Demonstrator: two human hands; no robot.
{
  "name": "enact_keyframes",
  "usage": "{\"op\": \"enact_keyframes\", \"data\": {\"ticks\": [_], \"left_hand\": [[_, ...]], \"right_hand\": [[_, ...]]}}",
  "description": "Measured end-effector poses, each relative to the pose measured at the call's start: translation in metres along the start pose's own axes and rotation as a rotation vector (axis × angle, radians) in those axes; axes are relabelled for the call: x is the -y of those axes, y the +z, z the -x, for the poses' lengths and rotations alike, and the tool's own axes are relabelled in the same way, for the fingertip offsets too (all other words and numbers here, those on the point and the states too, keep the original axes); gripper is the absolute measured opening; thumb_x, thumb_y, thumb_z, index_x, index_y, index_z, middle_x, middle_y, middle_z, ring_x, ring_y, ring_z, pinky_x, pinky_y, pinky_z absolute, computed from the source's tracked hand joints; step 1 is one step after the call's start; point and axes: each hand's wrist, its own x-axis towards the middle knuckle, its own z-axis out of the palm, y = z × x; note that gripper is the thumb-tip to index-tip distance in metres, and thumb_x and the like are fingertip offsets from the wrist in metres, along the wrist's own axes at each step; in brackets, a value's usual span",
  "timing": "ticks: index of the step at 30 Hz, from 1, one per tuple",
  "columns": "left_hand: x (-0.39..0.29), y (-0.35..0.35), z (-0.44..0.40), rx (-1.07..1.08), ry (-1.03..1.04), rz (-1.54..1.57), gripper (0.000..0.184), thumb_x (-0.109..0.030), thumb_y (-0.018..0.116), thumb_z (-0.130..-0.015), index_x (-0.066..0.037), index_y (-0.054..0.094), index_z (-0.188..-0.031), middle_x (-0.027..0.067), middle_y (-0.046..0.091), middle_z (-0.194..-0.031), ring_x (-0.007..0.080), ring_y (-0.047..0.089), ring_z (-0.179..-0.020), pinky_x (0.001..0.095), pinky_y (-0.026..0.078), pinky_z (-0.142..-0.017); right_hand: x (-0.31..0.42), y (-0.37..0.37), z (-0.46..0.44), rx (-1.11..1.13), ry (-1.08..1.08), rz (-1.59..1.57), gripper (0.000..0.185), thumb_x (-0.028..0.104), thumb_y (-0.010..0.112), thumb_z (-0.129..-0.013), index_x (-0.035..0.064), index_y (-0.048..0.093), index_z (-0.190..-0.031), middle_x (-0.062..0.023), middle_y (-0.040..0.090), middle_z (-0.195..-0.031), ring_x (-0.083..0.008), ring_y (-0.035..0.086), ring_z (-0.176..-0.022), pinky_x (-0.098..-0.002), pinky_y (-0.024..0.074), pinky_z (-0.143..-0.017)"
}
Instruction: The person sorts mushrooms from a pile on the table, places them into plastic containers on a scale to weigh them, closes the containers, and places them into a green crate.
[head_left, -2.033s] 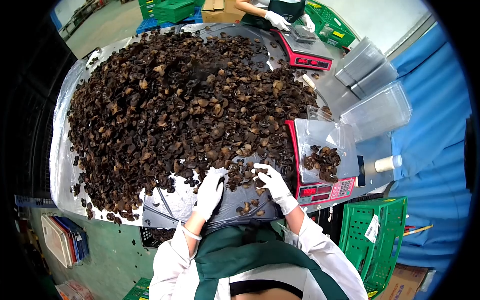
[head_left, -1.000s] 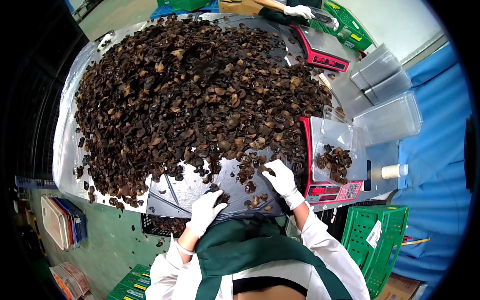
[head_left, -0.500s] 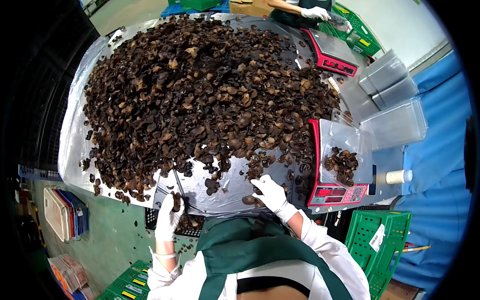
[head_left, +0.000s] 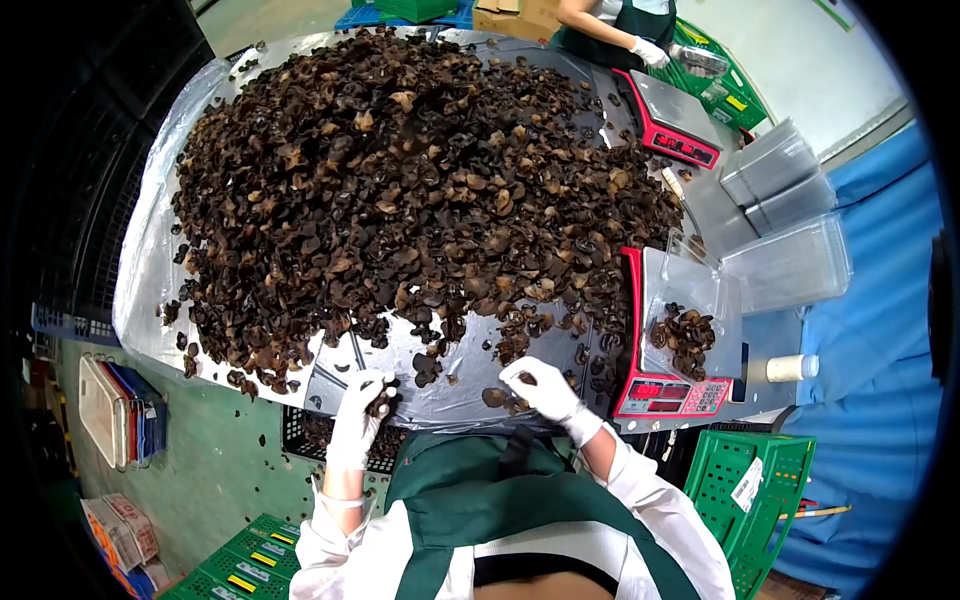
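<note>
A large heap of dark brown fungus pieces (head_left: 400,190) covers much of the table. My left hand (head_left: 358,415), in a white glove, is closed on dark fungus at the table's front edge, above a black crate. My right hand (head_left: 545,392), also gloved, has its fingers curled over the front of the table, beside a few loose pieces (head_left: 496,398); what it holds, if anything, is hidden. To its right, a clear plastic box with fungus pieces (head_left: 685,340) rests on a red scale (head_left: 672,395).
Clear boxes (head_left: 790,265) are stacked at the right, near a white bottle (head_left: 792,368). A co-worker's gloved hand (head_left: 650,52) is beside a second red scale (head_left: 682,148). Green crates (head_left: 745,490) stand at the lower right; a black crate (head_left: 300,435) is below the table's front edge.
My left hand has moved left from the table's middle and now holds dark fungus. My right hand has shifted slightly toward the front edge. The co-worker has moved a clear box away from the far scale.
</note>
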Motion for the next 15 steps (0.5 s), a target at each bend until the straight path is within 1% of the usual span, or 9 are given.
{"op": "enact_keyframes", "data": {"ticks": [1, 2, 5, 6, 7, 9, 11, 14, 15], "left_hand": [[-0.001, 0.007, -0.005, 0.000, 0.002, 0.000, 0.007, -0.012, 0.059, -0.090, -0.007, 0.058, -0.095, 0.0055, 0.065, -0.098, 0.0103, 0.061, -0.075, 0.0186, 0.046, -0.058], [-0.003, 0.014, -0.011, -0.003, 0.028, -0.098, 0.008, -0.011, 0.059, -0.090, -0.007, 0.059, -0.097, 0.0047, 0.065, -0.095, 0.0094, 0.059, -0.073, 0.0190, 0.045, -0.058], [-0.006, 0.033, -0.022, -0.018, 0.159, -0.373, 0.011, -0.010, 0.060, -0.089, -0.005, 0.063, -0.099, 0.0033, 0.065, -0.088, 0.0077, 0.056, -0.069, 0.0217, 0.044, -0.060], [-0.007, 0.041, -0.027, -0.023, 0.363, -0.589, 0.012, -0.011, 0.061, -0.088, -0.003, 0.064, -0.098, 0.0040, 0.065, -0.088, 0.0094, 0.057, -0.070, 0.0231, 0.046, -0.063], [-0.007, 0.049, -0.031, -0.030, 0.566, -0.804, 0.014, -0.011, 0.062, -0.088, -0.001, 0.065, -0.097, 0.0047, 0.064, -0.087, 0.0110, 0.058, -0.072, 0.0246, 0.047, -0.065], [-0.005, 0.064, -0.047, -0.013, 0.742, -0.933, 0.016, -0.012, 0.066, -0.084, -0.001, 0.066, -0.094, 0.0101, 0.065, -0.088, 0.0198, 0.061, -0.079, 0.0301, 0.048, -0.074], [-0.008, 0.089, -0.051, 0.015, 0.730, -1.023, 0.021, -0.017, 0.070, -0.080, -0.002, 0.066, -0.093, 0.0109, 0.065, -0.088, 0.0245, 0.062, -0.080, 0.0316, 0.048, -0.075], [0.008, 0.105, -0.067, -0.006, 0.883, -1.461, 0.041, -0.036, 0.073, -0.075, -0.004, 0.060, -0.097, 0.0121, 0.061, -0.090, 0.0290, 0.060, -0.082, 0.0353, 0.049, -0.070], [0.016, 0.104, -0.076, -0.030, 0.967, -1.632, 0.045, -0.040, 0.073, -0.074, -0.005, 0.059, -0.098, 0.0122, 0.060, -0.089, 0.0294, 0.060, -0.080, 0.0362, 0.049, -0.068]], "right_hand": [[-0.005, 0.012, -0.001, -0.077, -0.292, 0.255, 0.013, 0.015, 0.064, -0.085, 0.0080, 0.065, -0.096, -0.0070, 0.064, -0.086, -0.0174, 0.062, -0.072, -0.0269, 0.0496, -0.065], [0.015, 0.016, 0.003, -0.025, -0.203, 0.396, 0.014, 0.016, 0.067, -0.081, 0.0100, 0.067, -0.094, -0.0079, 0.062, -0.087, -0.0245, 0.063, -0.080, -0.0308, 0.0505, -0.073], [0.001, 0.031, 0.004, 0.111, -0.241, 0.676, 0.023, 0.021, 0.068, -0.078, 0.0143, 0.062, -0.099, -0.0051, 0.055, -0.090, -0.0238, 0.060, -0.081, -0.0332, 0.0506, -0.069], [-0.003, 0.034, 0.004, 0.102, -0.262, 0.723, 0.022, 0.020, 0.066, -0.079, 0.0150, 0.059, -0.099, -0.0046, 0.053, -0.090, -0.0228, 0.060, -0.082, -0.0341, 0.0506, -0.066], [-0.007, 0.034, 0.003, 0.104, -0.263, 0.723, 0.022, 0.020, 0.066, -0.079, 0.0150, 0.059, -0.099, -0.0046, 0.053, -0.090, -0.0228, 0.060, -0.082, -0.0341, 0.0506, -0.066], [-0.009, 0.035, 0.001, 0.084, -0.290, 0.796, 0.017, 0.016, 0.063, -0.080, 0.0149, 0.057, -0.096, -0.0049, 0.053, -0.088, -0.0239, 0.061, -0.081, -0.0346, 0.0507, -0.065], [-0.008, 0.036, -0.002, 0.056, -0.293, 0.774, 0.014, 0.013, 0.060, -0.080, 0.0152, 0.055, -0.093, -0.0054, 0.052, -0.085, -0.0253, 0.061, -0.079, -0.0363, 0.0506, -0.064], [-0.009, 0.035, -0.008, 0.070, -0.193, 0.831, 0.021, 0.014, 0.061, -0.080, 0.0156, 0.058, -0.100, -0.0070, 0.056, -0.089, -0.0262, 0.061, -0.076, -0.0353, 0.0510, -0.065], [-0.009, 0.031, -0.009, 0.020, -0.287, 0.636, 0.021, 0.014, 0.062, -0.081, 0.0143, 0.059, -0.102, -0.0059, 0.059, -0.089, -0.0230, 0.061, -0.073, -0.0331, 0.0505, -0.062]]}}
